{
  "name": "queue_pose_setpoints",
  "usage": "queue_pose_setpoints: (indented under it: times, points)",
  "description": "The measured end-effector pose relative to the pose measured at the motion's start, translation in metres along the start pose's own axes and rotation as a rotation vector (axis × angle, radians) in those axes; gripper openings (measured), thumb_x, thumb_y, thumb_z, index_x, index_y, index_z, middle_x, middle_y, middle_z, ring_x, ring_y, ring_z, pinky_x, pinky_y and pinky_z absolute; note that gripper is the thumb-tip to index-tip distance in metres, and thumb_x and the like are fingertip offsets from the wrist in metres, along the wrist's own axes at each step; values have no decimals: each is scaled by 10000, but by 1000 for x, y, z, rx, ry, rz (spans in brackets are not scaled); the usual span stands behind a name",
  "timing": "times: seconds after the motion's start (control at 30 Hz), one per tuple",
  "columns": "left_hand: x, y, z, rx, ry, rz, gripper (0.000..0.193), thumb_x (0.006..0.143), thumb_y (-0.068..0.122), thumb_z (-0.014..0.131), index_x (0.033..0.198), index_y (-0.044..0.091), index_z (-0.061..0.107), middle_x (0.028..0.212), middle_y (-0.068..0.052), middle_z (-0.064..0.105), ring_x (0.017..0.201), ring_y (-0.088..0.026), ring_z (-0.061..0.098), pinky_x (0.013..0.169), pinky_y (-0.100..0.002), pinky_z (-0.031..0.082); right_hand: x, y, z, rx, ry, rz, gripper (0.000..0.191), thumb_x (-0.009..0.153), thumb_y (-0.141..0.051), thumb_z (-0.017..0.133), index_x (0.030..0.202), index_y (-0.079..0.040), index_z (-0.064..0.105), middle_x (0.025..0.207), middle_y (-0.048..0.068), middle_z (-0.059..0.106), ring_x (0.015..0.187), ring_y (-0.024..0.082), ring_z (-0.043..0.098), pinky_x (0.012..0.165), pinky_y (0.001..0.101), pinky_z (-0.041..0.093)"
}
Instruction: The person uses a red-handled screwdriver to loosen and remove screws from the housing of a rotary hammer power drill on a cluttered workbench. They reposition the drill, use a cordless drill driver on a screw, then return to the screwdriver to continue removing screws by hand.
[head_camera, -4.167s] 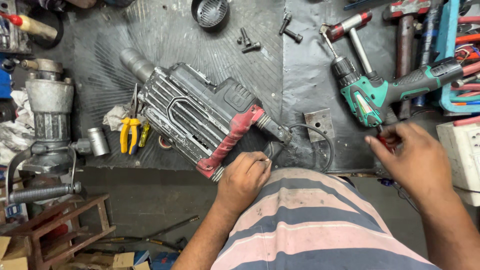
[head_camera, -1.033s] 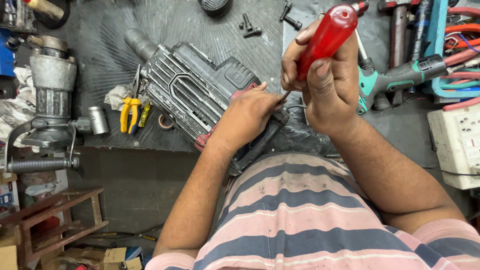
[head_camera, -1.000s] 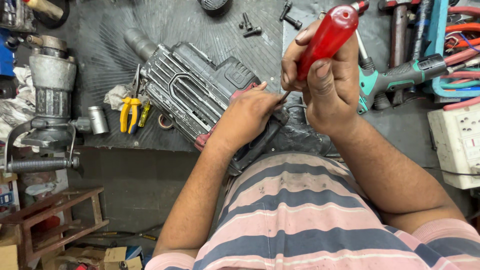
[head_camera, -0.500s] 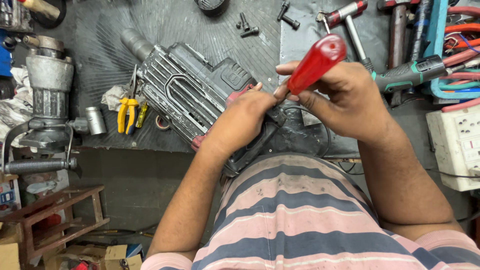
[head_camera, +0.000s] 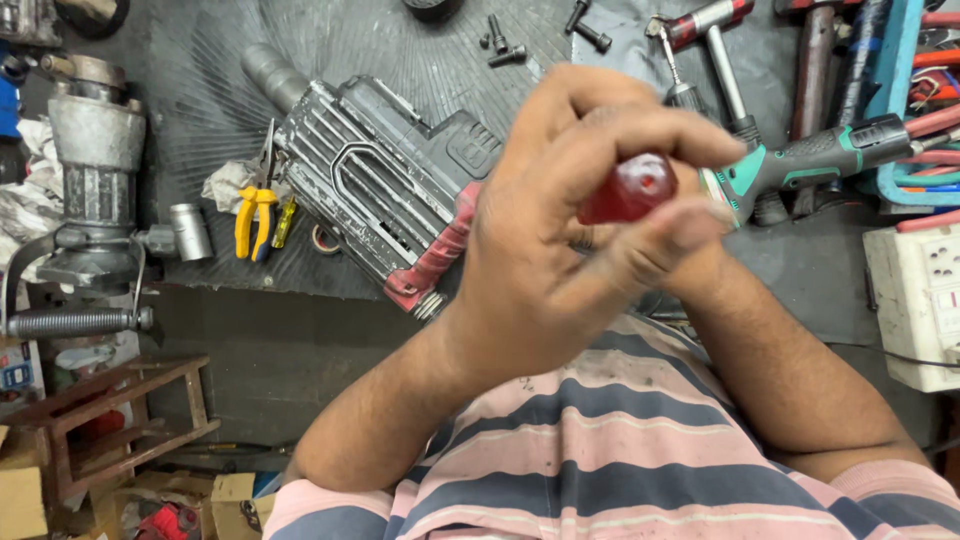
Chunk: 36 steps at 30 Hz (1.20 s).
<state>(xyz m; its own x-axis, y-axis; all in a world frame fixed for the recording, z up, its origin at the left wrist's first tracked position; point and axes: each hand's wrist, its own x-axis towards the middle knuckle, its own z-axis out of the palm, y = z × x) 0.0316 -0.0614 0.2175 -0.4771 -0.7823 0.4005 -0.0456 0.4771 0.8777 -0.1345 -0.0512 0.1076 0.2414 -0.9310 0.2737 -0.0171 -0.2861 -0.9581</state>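
The red-handled screwdriver (head_camera: 628, 188) is being held up close under the camera, end-on, so only the round butt of its translucent handle is showing; the shaft and tip are hidden behind the hands. Half a second ago the handle was lying slantwise and plainly visible over the tool body; now it is pointing almost straight at the camera and both hands are closing round it.

The left hand (head_camera: 545, 235) is wrapping over the handle from above, its fingers curling across the top. The right hand (head_camera: 668, 232) is gripping the handle from below and the far side, thumb pressing beside the red butt. Both grips are closed on the screwdriver. With the left hand coming off the tool body and joining the right, this is looking like a two-handed push or turn on a stiff fastener, though the tip's place cannot be seen.

Just behind the hands, the grey and red demolition hammer (head_camera: 385, 185) is lying tilted on the dark counter (head_camera: 400, 40). To its left, yellow-handled pliers (head_camera: 254, 210) are lying near a rag. To the right, a teal cordless driver (head_camera: 810, 160) is lying beside the hands, with loose bolts (head_camera: 505, 50) further back and a white power strip (head_camera: 925, 300) at the right edge.
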Motion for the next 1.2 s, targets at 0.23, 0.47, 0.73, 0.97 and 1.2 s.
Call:
queue_pose_setpoints:
  times: [0.23,0.47,0.73,0.97,1.2]
  points:
    - [5,-25,3,-640,-4,-30,342,1095,359,567,1270,66,572,1217,-42,638,865,-92,581,813,-233,512,-18,31,-19,-254,-65,1,350,943,-176,720,1252,-57,607,1190,75,660,1071,193,662,921,338,544]
    - [16,-25,-10,-429,-156,85,246,1134,250,528,1195,44,647,1004,-26,650,816,-83,571,772,-205,467,-12,9,0,431,109,438,400,927,-255,612,1298,-110,577,1161,16,587,1150,126,594,998,309,490]
    - [3,-35,22,-392,168,-17,212,1046,229,624,1057,23,578,962,-19,575,830,-99,557,754,-241,466,-8,33,1,-98,51,99,410,943,-197,725,1293,-83,547,1220,25,577,1155,161,589,987,345,531]
    - [38,-63,-14,-624,-426,2,465,1066,443,540,915,3,536,873,-32,512,780,-124,486,729,-259,420,-11,49,0,-329,156,82,455,920,-198,793,1274,-55,545,1220,85,576,1139,223,596,934,371,524]
    - [34,-38,0,-411,-207,103,437,1167,441,459,1106,30,595,1016,-41,594,934,-126,553,877,-257,463,-29,57,-17,-367,-35,-46,335,977,-130,677,1286,-54,574,1277,102,608,1227,262,606,1011,391,504]
